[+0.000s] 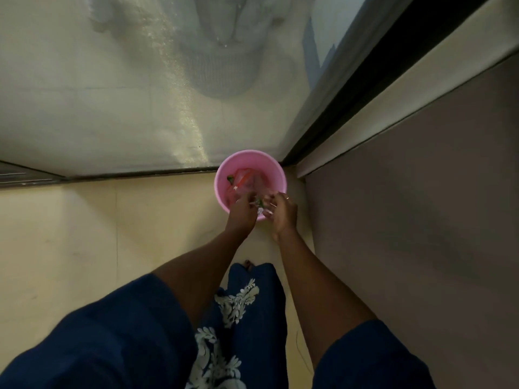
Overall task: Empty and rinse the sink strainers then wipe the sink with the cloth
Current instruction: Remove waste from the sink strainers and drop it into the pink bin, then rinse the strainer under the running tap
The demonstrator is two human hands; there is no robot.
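— As we look straight down, what do we see on the left?

— We see a pale floor (pixel 84 234) and a dark door track (pixel 118 175). Behind the track is a cloudy glass door (pixel 98 94).

— And in the middle?

— We see a pink bucket (pixel 224 169) on the floor, right by the glass, in the corner. There are red and clear plastic scraps (pixel 243 178) inside it. Both of our hands are over the near rim of the bucket.

— What is our left hand (pixel 242 213) doing?

— Its fingers are curled in. They seem to pinch something small with green bits (pixel 259 203) on it. It may be the strainer, but it is too small and blurry, so we cannot tell.

— And our right hand (pixel 283 213)?

— Its fingers are bent too, and they touch the same small thing. There is a ring (pixel 287 197) on one finger. We cannot tell if it grips tight.

— What is on the right?

— A brown wall (pixel 407 220). Down low we see our blue dress (pixel 252 318) with white flowers.
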